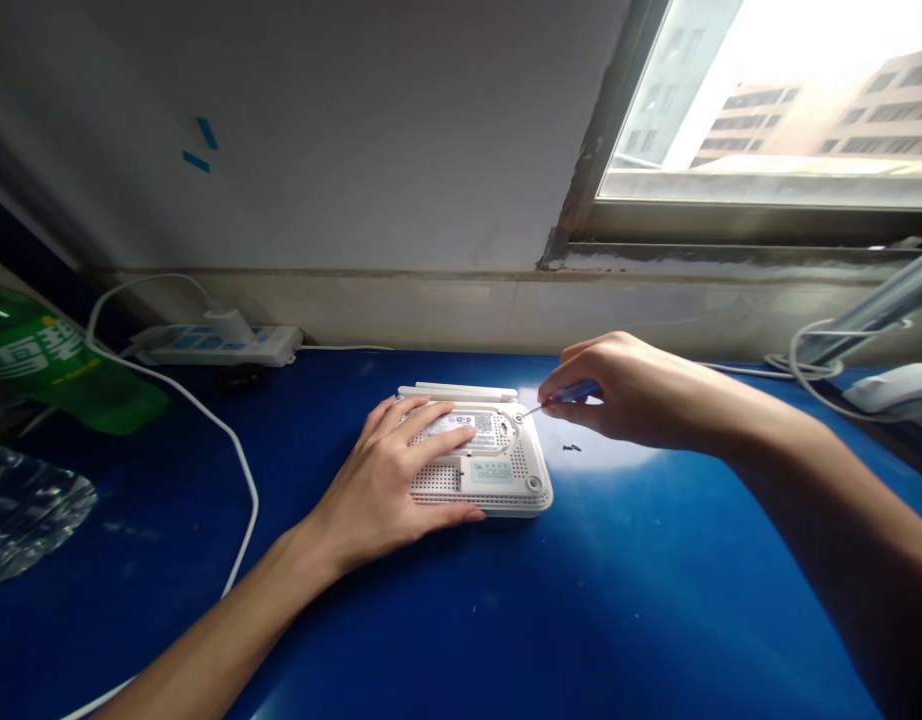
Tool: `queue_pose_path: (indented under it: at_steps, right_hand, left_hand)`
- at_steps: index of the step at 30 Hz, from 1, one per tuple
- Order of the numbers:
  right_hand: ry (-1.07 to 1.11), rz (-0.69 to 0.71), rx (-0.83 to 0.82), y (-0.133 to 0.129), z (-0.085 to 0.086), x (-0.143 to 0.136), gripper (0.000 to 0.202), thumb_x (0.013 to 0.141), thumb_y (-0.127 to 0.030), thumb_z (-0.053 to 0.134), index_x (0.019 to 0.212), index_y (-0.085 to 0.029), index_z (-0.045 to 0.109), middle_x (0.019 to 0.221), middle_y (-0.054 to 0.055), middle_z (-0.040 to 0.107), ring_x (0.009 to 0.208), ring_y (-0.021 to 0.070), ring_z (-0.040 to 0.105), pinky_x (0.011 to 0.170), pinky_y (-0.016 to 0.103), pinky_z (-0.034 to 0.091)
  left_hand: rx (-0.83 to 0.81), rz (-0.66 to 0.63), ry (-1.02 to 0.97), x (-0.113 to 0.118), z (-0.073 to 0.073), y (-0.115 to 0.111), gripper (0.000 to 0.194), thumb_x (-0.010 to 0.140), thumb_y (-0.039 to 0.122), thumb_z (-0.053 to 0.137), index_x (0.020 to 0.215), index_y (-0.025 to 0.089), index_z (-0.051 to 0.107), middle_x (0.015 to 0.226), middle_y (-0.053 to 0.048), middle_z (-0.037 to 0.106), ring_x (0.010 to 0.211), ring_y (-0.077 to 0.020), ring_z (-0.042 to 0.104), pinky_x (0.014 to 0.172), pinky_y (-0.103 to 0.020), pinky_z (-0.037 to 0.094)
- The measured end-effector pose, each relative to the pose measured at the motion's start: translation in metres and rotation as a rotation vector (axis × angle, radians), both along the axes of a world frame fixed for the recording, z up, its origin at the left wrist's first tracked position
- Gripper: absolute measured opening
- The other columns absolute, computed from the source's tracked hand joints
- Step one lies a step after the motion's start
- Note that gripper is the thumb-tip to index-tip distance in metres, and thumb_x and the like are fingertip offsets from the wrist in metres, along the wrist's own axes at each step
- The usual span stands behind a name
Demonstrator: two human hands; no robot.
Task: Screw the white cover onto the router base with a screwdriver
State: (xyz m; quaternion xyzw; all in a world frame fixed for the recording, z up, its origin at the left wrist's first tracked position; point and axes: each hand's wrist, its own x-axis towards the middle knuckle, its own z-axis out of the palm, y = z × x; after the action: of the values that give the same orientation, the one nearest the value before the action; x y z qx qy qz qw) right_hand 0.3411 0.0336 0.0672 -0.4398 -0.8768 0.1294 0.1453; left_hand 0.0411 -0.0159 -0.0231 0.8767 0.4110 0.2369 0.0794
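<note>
Blue table [618, 600]: left hand [390, 465] spread on white router [517, 470]; right hand [618, 390] pinching screwdriver [572, 393] at corner.

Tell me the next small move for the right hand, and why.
Probably a slight twist of the screwdriver: the right hand grips it, its tip appears to sit at the white device's far right corner, and the left hand braces the device.

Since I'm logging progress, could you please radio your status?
Left hand spread on white router; right hand gripping screwdriver, tip at far right corner. Dark screws right of router, clear of hands.
</note>
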Motion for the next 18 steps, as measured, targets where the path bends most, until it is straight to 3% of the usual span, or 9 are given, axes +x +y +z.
queue_pose_path:
  at_steps: [5,8,10,13,18]
  right_hand:
    - [-0.242,0.106,0.111,0.009,0.013,-0.033,0.011,0.078,-0.016,0.077,0.082,-0.024,0.082,0.08,0.006,0.078,0.063,0.0197,0.069,0.053,0.029,0.046]
    - [-0.222,0.133,0.2,0.01,0.015,-0.043,0.023,0.084,-0.016,0.074,0.105,-0.024,0.08,0.102,0.008,0.079,0.077,0.0217,0.072,0.06,0.029,0.048]
    - [-0.133,0.099,0.208,0.009,0.011,-0.044,0.028,0.089,-0.019,0.075,0.116,-0.023,0.075,0.105,0.008,0.078,0.077,0.0203,0.071,0.059,0.027,0.047]
    - [0.043,0.045,0.199,0.003,-0.003,-0.039,0.033,0.091,-0.024,0.079,0.122,-0.022,0.068,0.087,0.002,0.076,0.066,0.0161,0.066,0.057,0.024,0.046]
    - [0.295,-0.068,0.473,-0.016,-0.043,-0.032,0.03,0.092,-0.03,0.083,0.118,-0.021,0.069,0.081,0.0,0.075,0.063,0.0154,0.067,0.069,0.029,0.055]
  left_hand:
    - [0.005,-0.021,-0.01,-0.002,0.0,0.004,0.07,0.079,0.064,0.087,0.14,0.033,0.07,0.154,-0.008,0.061,0.144,-0.0373,0.05,0.124,-0.064,0.033]
    - [0.011,-0.034,-0.008,-0.005,0.0,0.006,0.07,0.078,0.063,0.088,0.14,0.035,0.07,0.153,-0.008,0.062,0.142,-0.0374,0.051,0.121,-0.063,0.035]
    - [0.011,-0.047,-0.004,-0.006,0.001,0.006,0.07,0.077,0.063,0.089,0.14,0.036,0.07,0.153,-0.007,0.062,0.141,-0.0371,0.051,0.12,-0.062,0.036]
    - [0.012,-0.048,-0.002,-0.006,0.003,0.004,0.071,0.077,0.063,0.089,0.14,0.036,0.07,0.153,-0.007,0.061,0.14,-0.0365,0.052,0.118,-0.061,0.038]
    - [0.013,-0.046,0.008,-0.005,0.008,-0.001,0.073,0.074,0.063,0.09,0.139,0.035,0.071,0.149,-0.008,0.064,0.135,-0.0361,0.056,0.114,-0.06,0.041]
